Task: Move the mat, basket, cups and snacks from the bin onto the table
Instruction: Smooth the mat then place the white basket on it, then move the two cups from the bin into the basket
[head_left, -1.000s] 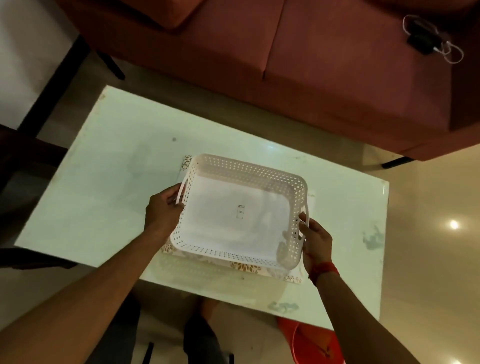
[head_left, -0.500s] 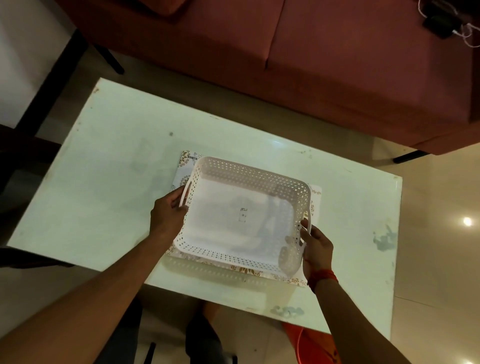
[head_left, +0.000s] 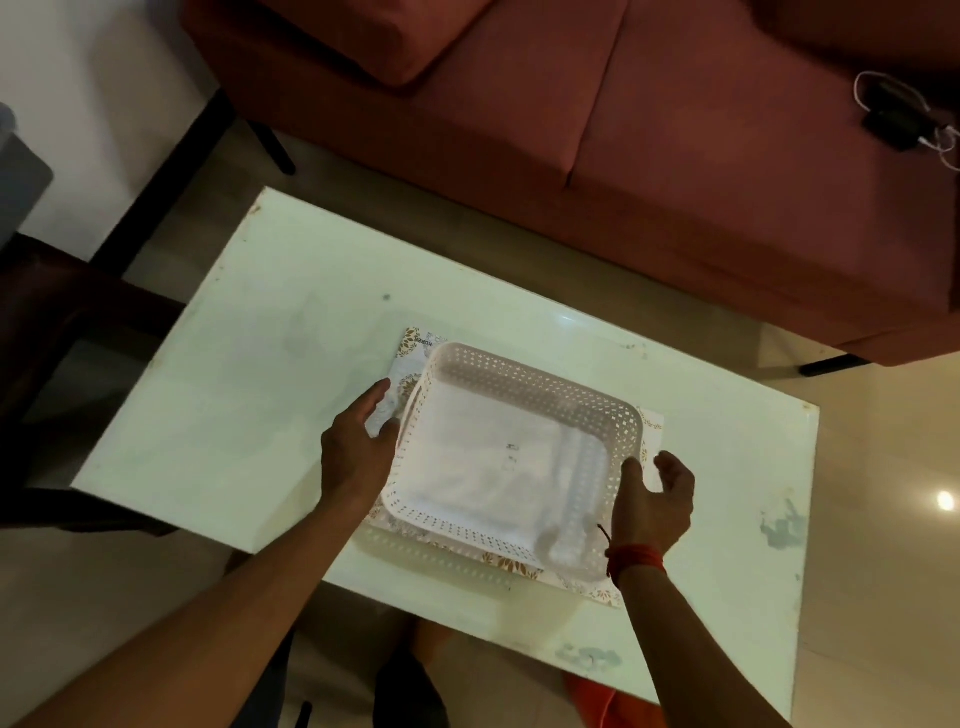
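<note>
A white perforated plastic basket (head_left: 509, 452) rests on a white mat with a brown floral border (head_left: 415, 345), in the middle of the pale glass table (head_left: 260, 364). The basket holds nothing. My left hand (head_left: 353, 447) is beside the basket's left end, fingers spread, touching or just off the handle. My right hand (head_left: 652, 501) is at its right end, fingers apart and lifted off the rim. An orange bin (head_left: 608, 701) shows partly under the table's near edge. No cups or snacks are in view.
A dark red sofa (head_left: 623, 156) runs along the far side of the table, with a black device and white cable (head_left: 893, 122) on its seat. A dark chair (head_left: 62, 322) stands at the left. My legs are below the near table edge.
The basket has come down onto the mat. Both hands, which gripped its end handles, have opened and eased off. The camera view has shifted.
</note>
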